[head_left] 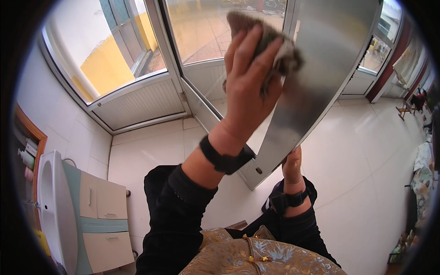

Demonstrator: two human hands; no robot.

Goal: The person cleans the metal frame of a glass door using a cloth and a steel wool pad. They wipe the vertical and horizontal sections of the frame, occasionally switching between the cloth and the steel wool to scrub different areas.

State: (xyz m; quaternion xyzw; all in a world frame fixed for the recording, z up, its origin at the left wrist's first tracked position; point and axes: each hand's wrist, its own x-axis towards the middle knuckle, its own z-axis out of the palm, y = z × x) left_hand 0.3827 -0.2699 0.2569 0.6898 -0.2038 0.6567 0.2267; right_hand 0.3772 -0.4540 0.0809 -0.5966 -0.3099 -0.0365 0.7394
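Observation:
My left hand is raised, its fingers spread over a crumpled grey-brown cloth. The cloth is pressed near the glass pane and the broad shiny metal side of an aluminium-framed door. Both hand and cloth look slightly blurred. Lower down, my right hand holds the near edge of that metal side; part of its fingers is hidden behind the door. A dark keyhole or fitting shows low on the metal. Black bands circle both wrists.
At left, a white washbasin tops a cabinet beside a wood-framed mirror. A fixed window panel adjoins the door. Pale floor tiles lie underfoot. A small wooden stool-like item and patterned fabric are far right.

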